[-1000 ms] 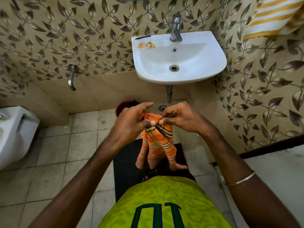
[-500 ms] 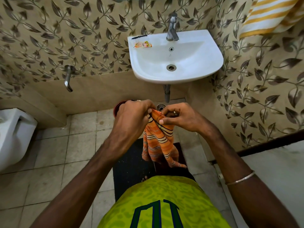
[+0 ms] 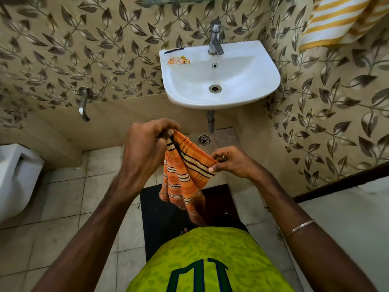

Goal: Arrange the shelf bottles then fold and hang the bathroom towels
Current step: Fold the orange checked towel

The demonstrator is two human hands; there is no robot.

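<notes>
Writing first: the sachet (image 3: 179,59) on the sink (image 3: 242,93) rim carries print too small to read, and the green shirt (image 3: 208,262) shows dark blue strokes cut off at the frame's bottom. Both forearms reach in from six o'clock, bare, a thin bangle (image 3: 299,226) on the right wrist. The left hand (image 3: 147,148) is raised, fist curled, fingers clamped on the towel's (image 3: 185,175) top corner. At three o'clock of it, lower, the right hand (image 3: 231,163) pinches the other corner, a ring on one finger. The orange striped towel hangs between them above the dark mat (image 3: 164,218).
</notes>
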